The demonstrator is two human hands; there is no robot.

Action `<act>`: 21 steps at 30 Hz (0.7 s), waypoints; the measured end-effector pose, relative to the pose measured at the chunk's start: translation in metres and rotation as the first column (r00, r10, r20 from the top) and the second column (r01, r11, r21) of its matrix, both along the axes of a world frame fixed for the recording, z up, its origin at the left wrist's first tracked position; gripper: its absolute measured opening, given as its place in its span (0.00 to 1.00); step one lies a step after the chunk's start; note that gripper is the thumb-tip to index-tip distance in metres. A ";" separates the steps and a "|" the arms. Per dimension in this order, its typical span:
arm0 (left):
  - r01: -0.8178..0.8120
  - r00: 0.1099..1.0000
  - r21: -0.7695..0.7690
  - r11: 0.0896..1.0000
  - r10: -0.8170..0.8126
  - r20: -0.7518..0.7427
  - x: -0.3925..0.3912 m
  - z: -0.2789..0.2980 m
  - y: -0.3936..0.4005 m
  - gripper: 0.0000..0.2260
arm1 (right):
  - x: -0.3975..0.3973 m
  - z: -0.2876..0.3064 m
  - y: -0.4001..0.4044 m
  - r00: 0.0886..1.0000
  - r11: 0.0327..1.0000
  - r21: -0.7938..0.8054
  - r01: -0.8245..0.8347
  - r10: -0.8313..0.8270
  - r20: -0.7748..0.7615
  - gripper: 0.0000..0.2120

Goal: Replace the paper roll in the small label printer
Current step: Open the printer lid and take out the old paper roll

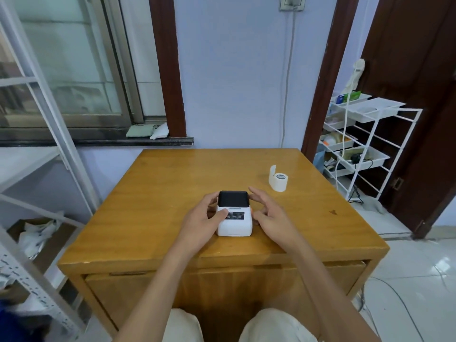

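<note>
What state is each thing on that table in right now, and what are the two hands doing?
Label printer: upright on the table, black lid closed.
Paper roll: standing apart on the table, loose end sticking up.
Left hand: holds the printer's left side.
Right hand: open beside the printer's right side.

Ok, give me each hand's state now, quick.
Left hand: grips the label printer, thumb on its top.
Right hand: open, fingers spread beside the printer; contact cannot be told.
</note>
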State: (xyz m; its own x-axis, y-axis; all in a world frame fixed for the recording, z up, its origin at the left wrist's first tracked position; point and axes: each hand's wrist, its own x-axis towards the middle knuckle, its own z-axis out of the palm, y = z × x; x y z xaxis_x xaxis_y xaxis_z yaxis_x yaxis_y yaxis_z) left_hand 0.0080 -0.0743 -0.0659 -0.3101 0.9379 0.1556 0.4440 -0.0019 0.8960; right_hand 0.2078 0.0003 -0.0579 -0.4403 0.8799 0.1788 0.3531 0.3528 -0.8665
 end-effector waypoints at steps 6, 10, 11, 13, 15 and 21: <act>0.001 1.000 0.021 1.000 -0.002 0.028 -0.002 -0.003 0.001 0.20 | 0.000 -0.004 0.005 1.000 1.000 0.005 -0.014 0.014 -0.024 0.30; -0.012 0.998 0.052 0.999 0.009 0.060 -0.004 -0.005 0.001 0.18 | 0.000 -0.003 0.006 0.999 1.000 -0.001 -0.023 0.023 -0.025 0.28; -0.012 0.998 0.052 0.999 0.009 0.067 -0.004 -0.004 0.001 0.17 | 0.000 -0.002 0.005 1.000 1.000 -0.008 -0.020 0.020 -0.023 0.28; -0.012 0.998 0.054 0.998 0.009 0.061 -0.004 -0.003 0.000 0.18 | 0.000 -0.001 0.004 0.999 1.000 -0.018 -0.021 0.020 -0.031 0.27; -0.002 0.999 0.057 0.998 -0.001 0.054 -0.003 -0.001 0.000 0.19 | 0.001 -0.001 0.003 0.998 0.999 -0.008 -0.033 0.032 -0.046 0.27; 0.022 0.999 0.077 0.997 -0.024 0.029 0.000 0.002 -0.002 0.18 | 0.001 -0.007 0.005 0.997 0.998 0.035 -0.054 0.056 -0.057 0.25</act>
